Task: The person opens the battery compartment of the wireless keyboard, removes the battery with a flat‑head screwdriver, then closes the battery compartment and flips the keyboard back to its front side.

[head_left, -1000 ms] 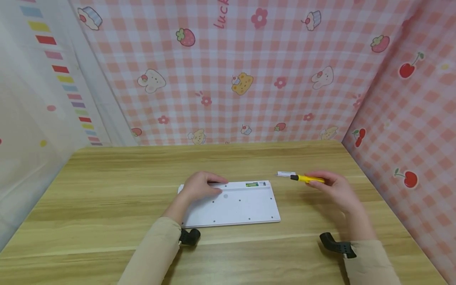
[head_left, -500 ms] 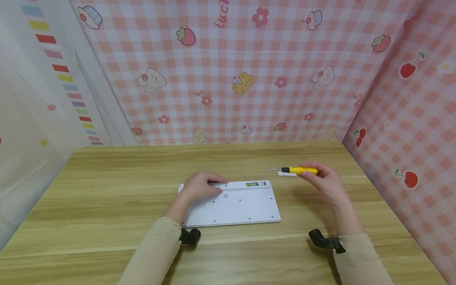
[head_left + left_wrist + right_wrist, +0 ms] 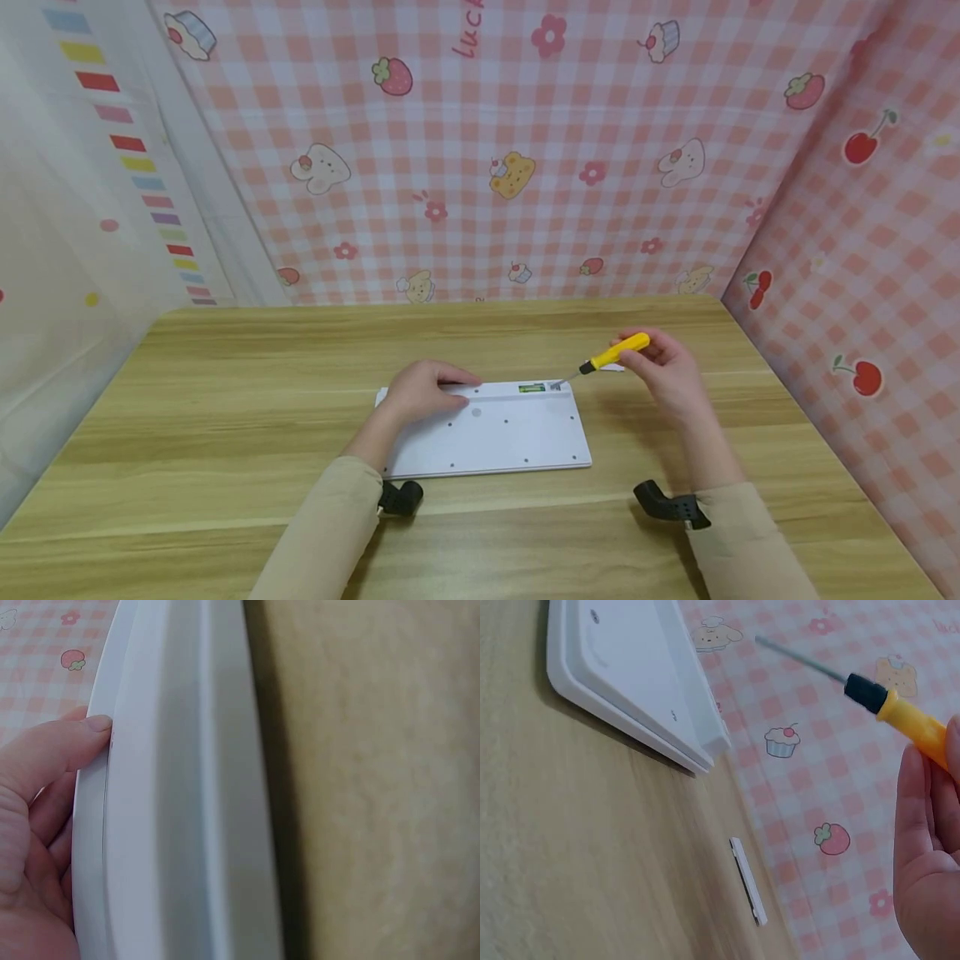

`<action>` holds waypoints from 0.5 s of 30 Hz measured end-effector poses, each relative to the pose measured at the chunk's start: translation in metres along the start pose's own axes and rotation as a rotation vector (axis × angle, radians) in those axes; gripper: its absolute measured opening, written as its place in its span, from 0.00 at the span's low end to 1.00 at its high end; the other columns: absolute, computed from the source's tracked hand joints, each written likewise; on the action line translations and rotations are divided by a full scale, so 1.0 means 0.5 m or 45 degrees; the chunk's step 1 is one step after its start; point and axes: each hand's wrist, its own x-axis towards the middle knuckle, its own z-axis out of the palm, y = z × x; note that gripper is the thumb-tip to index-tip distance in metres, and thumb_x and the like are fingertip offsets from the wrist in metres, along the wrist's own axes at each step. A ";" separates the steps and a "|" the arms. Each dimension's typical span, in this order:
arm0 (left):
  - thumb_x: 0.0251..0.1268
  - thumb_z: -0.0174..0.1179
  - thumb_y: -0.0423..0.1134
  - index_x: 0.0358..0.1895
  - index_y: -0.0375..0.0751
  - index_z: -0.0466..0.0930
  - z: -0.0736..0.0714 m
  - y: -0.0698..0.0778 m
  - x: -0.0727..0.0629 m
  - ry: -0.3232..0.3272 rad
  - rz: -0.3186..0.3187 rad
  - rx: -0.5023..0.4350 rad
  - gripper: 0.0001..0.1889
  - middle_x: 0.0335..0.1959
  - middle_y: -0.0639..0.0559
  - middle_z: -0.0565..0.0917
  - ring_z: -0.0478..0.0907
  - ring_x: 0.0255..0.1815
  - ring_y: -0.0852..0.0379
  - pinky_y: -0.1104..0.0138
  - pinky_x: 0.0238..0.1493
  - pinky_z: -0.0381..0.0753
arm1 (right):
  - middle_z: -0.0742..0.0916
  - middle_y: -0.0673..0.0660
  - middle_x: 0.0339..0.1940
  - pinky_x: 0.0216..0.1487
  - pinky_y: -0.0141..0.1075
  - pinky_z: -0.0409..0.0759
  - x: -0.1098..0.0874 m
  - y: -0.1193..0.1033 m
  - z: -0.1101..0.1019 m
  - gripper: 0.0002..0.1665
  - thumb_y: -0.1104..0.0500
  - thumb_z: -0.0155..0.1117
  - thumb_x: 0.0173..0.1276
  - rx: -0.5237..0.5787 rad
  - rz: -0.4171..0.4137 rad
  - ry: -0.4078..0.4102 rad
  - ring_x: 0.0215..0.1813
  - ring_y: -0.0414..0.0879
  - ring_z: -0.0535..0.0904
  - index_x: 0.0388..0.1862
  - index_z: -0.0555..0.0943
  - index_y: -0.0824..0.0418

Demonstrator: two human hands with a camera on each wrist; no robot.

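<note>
A white slab that looks like a keyboard (image 3: 487, 437) lies underside up, with dark screw spots across it. Along its raised far edge, an open battery bay shows a green battery (image 3: 532, 388). My left hand (image 3: 423, 393) grips that edge left of the bay, thumb on the near side and fingers over the back, as the left wrist view also shows of the left hand (image 3: 45, 810). In my right hand (image 3: 667, 375) is a yellow screwdriver (image 3: 618, 352), its thin shaft pointing down-left toward the bay's right end. Whether the tip touches cannot be told.
A small white battery cover (image 3: 748, 881) lies on the wooden table (image 3: 247, 392) right of the keyboard, partly hidden behind the screwdriver in the head view. A pink checked cloth wall (image 3: 465, 242) rises at the table's back, another along the right side.
My right hand has moved left with the screwdriver, passing over the battery cover. The shaft now tilts down to the battery bay. The left hand and the keyboard stay where they were.
</note>
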 end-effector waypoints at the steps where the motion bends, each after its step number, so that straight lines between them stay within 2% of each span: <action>1: 0.57 0.72 0.36 0.48 0.57 0.89 0.000 0.000 0.000 0.002 -0.001 0.001 0.15 0.50 0.60 0.86 0.79 0.58 0.55 0.57 0.62 0.73 | 0.87 0.50 0.46 0.51 0.28 0.80 0.001 0.001 0.003 0.12 0.63 0.63 0.72 -0.038 -0.005 0.006 0.46 0.39 0.83 0.52 0.81 0.61; 4: 0.57 0.72 0.37 0.48 0.57 0.89 0.000 0.001 0.001 0.004 -0.004 0.004 0.15 0.50 0.60 0.86 0.79 0.58 0.55 0.57 0.62 0.73 | 0.87 0.51 0.48 0.51 0.29 0.81 0.003 0.003 0.011 0.15 0.61 0.62 0.73 -0.121 -0.002 0.021 0.47 0.39 0.83 0.54 0.79 0.66; 9: 0.57 0.72 0.37 0.48 0.58 0.89 0.000 0.002 0.000 0.004 -0.011 0.008 0.15 0.50 0.60 0.86 0.79 0.57 0.55 0.57 0.62 0.73 | 0.85 0.62 0.52 0.50 0.31 0.81 0.005 0.003 0.026 0.16 0.63 0.60 0.74 -0.164 -0.035 0.018 0.48 0.40 0.83 0.55 0.77 0.72; 12: 0.57 0.72 0.37 0.48 0.59 0.89 0.001 0.002 0.001 0.004 -0.015 0.010 0.15 0.50 0.60 0.86 0.79 0.58 0.55 0.57 0.62 0.73 | 0.83 0.68 0.54 0.50 0.30 0.81 0.007 0.002 0.034 0.16 0.63 0.60 0.74 -0.239 -0.049 0.019 0.48 0.40 0.82 0.55 0.78 0.72; 15: 0.57 0.72 0.37 0.47 0.59 0.89 0.001 0.002 0.001 0.004 -0.015 0.009 0.15 0.50 0.60 0.86 0.79 0.57 0.55 0.57 0.62 0.73 | 0.83 0.68 0.53 0.50 0.28 0.81 0.010 0.000 0.042 0.16 0.63 0.62 0.73 -0.307 -0.053 0.010 0.47 0.41 0.82 0.55 0.79 0.71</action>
